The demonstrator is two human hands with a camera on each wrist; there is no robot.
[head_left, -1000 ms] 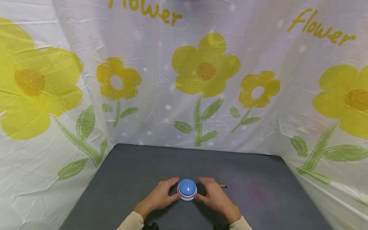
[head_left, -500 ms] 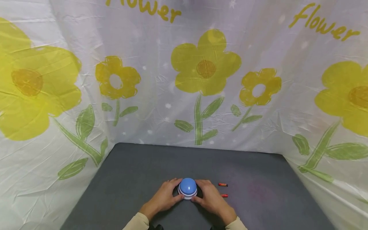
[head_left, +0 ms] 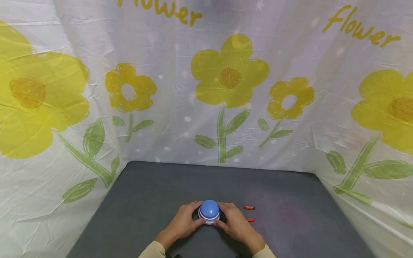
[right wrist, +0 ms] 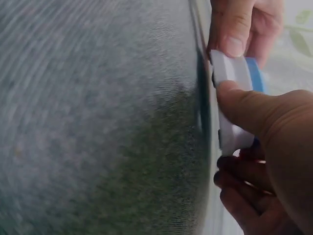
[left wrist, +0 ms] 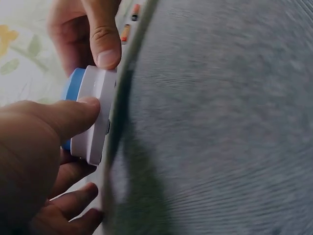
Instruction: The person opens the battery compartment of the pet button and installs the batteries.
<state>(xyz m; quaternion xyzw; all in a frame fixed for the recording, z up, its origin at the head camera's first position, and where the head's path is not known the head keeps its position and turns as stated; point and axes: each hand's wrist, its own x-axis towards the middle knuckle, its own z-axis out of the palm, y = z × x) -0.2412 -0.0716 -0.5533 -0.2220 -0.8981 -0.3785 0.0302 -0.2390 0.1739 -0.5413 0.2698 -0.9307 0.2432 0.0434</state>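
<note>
A round push button with a blue dome [head_left: 209, 209] and a white base [left wrist: 90, 144] is between my hands at the near middle of the table. My left hand [head_left: 182, 220] grips its left side, thumb on the near part of the base and fingers round the far side. From the right, my right hand [head_left: 237, 221] holds it the same way; its thumb presses the white base [right wrist: 234, 139] in the right wrist view. Small dark feet show under the base. Whether they touch the table, I cannot tell.
Two red-and-black batteries lie right of my right hand: one battery [head_left: 249, 207] farther back, another battery [head_left: 251, 220] nearer and partly hidden by the hand. The dark grey table [head_left: 155, 182] is enclosed by a white curtain [head_left: 174, 139] with yellow flowers.
Both hands have closed in from beside the push button to grip its base. As the right hand shifted, both batteries came into view. Over the last half second the hands hardly moved.
</note>
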